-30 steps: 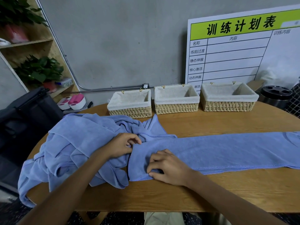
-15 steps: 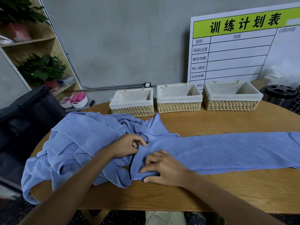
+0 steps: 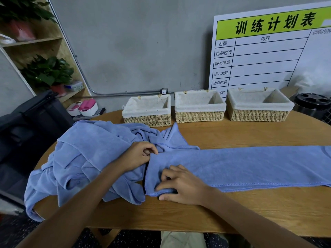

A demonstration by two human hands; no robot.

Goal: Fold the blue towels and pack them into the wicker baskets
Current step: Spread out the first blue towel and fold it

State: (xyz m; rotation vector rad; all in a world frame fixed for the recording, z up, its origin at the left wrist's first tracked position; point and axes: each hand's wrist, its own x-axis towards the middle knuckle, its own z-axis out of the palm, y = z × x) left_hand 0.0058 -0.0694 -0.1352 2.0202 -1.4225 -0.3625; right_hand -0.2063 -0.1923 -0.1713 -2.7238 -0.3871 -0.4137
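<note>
Long blue microfibre towel [image 3: 241, 167] spread flat across round wooden worktop [image 3: 250, 212], running right from centre. Left hand [image 3: 138, 156] pinching far left corner; right hand [image 3: 180, 187] curled on near left corner. Crumpled blue towel heap [image 3: 86, 158] at left. Three lined wicker baskets [image 3: 199, 108] far, unfilled. Likely soft, light, limp: grip corners, hems.

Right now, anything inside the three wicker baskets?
All three wicker baskets show only cream liner, no towels. Near walls hide their floors, so small items cannot be ruled out.
</note>
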